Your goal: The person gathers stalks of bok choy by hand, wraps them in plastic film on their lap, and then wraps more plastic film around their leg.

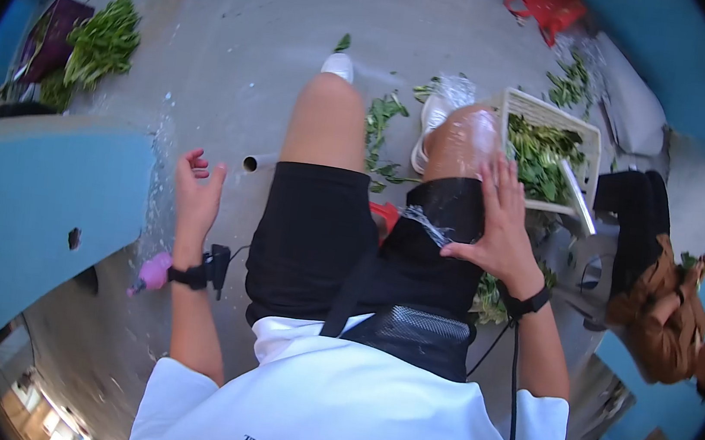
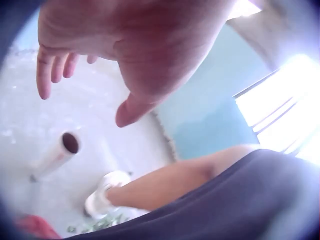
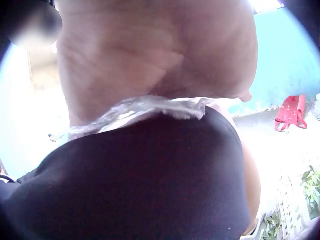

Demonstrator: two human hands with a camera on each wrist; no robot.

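My right hand (image 1: 504, 224) lies with straight, spread fingers over the right thigh, on the black shorts (image 1: 317, 225). Clear plastic film (image 1: 430, 224) shows beside its thumb, and in the right wrist view crumpled film (image 3: 150, 107) sits between palm and shorts. More shiny film covers the right knee (image 1: 471, 134). To the left of the legs, my left hand (image 1: 199, 194) hangs in the air, fingers loosely bent, holding nothing. In the left wrist view its thumb (image 2: 132, 110) points down, apart from the fingers. A pale pipe (image 2: 55, 155) stands out below that hand.
A white crate (image 1: 592, 143) of leafy greens (image 1: 542, 155) stands beside the right knee. Loose leaves (image 1: 380, 128) lie between the feet. A purple crate (image 1: 51, 38) and a heap of greens (image 1: 104, 35) are far left. A blue wall (image 1: 49, 212) flanks the left. Another person (image 1: 655, 315) sits at right.
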